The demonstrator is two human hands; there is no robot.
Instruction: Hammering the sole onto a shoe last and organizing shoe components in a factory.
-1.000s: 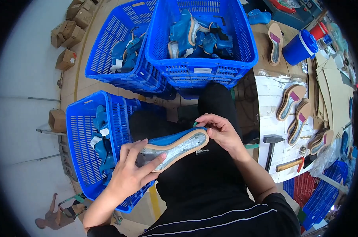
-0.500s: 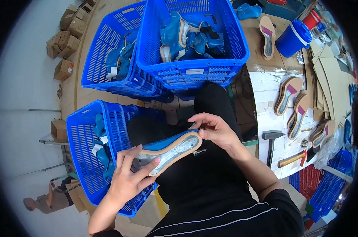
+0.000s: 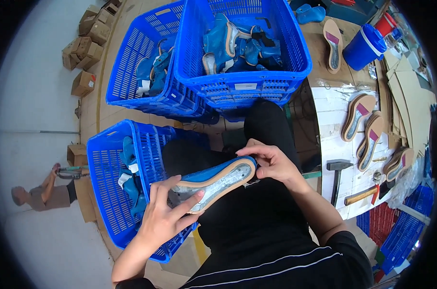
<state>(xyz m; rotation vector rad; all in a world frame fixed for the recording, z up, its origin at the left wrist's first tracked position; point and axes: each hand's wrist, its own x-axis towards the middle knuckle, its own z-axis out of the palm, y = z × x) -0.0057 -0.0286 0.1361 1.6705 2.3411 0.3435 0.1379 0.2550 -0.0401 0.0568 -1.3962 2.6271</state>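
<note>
Above my lap I hold a blue shoe (image 3: 222,182) tilted with its underside up; that side is grey and shiny, with a tan rim around it. My left hand (image 3: 166,212) is wrapped around the near left end, fingers over the far edge and thumb across the grey underside. At the right end, the fingers and thumb of my right hand (image 3: 271,163) close on the blue edge. What lies beneath those fingertips is hidden.
Blue crates with blue shoe pieces stand at left (image 3: 133,180), far left (image 3: 146,98) and ahead (image 3: 245,77). The right-hand table (image 3: 327,115) bears tan soles (image 3: 358,115), hammers (image 3: 336,176), a blue jug (image 3: 364,47) and cardboard sheets (image 3: 406,94). Another person (image 3: 45,195) stands far left.
My right thumb has slid off the tan rim to the shoe's end, showing more blue edge there. The left hand keeps its hold. The background person has shifted, arms reaching farther out.
</note>
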